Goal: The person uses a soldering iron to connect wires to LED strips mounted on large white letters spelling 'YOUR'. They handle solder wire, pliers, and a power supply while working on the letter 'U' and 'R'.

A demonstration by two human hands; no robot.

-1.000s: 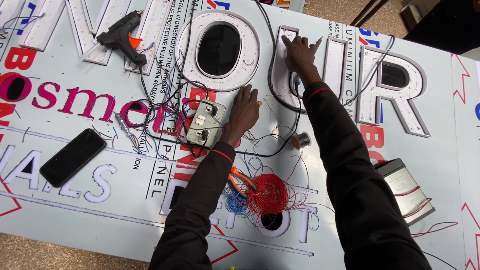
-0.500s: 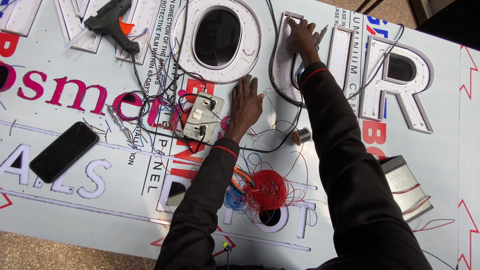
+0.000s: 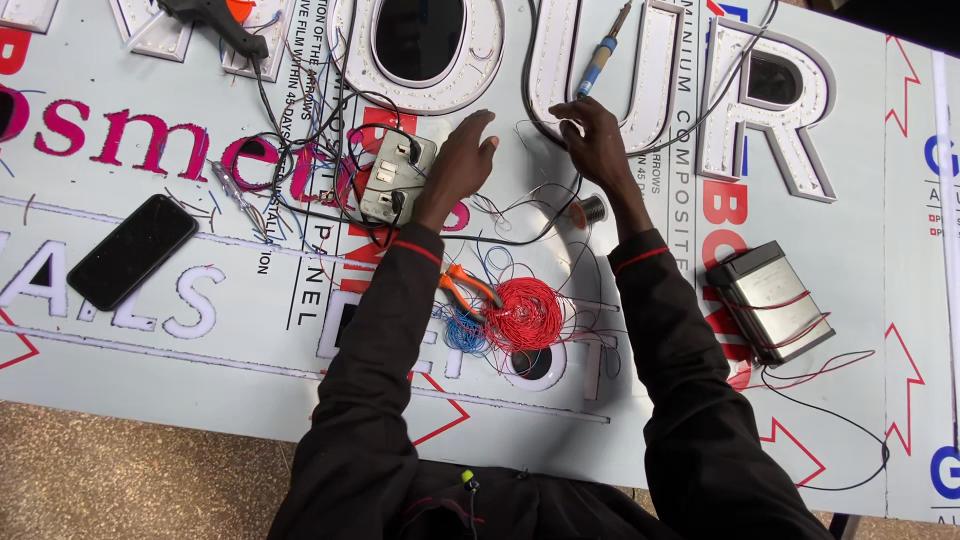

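Observation:
My left hand [image 3: 462, 158] rests palm down on the printed sign panel [image 3: 850, 230], fingers apart, just right of a grey extension socket [image 3: 393, 176] with black plugs in it. At the lower edge of the white channel letter U [image 3: 560, 60], my right hand [image 3: 597, 140] pinches a thin wire [image 3: 520, 200]. A blue-handled soldering iron [image 3: 603, 48] lies on the U above that hand. A small solder spool [image 3: 592, 211] sits just below my right wrist.
Between my forearms lie a red wire bundle [image 3: 526, 314], orange-handled pliers [image 3: 466, 286] and blue wire [image 3: 463, 336]. A metal power supply box [image 3: 768, 300] sits at right, a black phone [image 3: 131, 251] at left, a glue gun [image 3: 212, 20] top left. Letters O [image 3: 350, 60] and R [image 3: 770, 120] flank the U.
My right hand came down from the top of the U to its lower edge and now pinches a wire. My left hand slid right, away from the socket.

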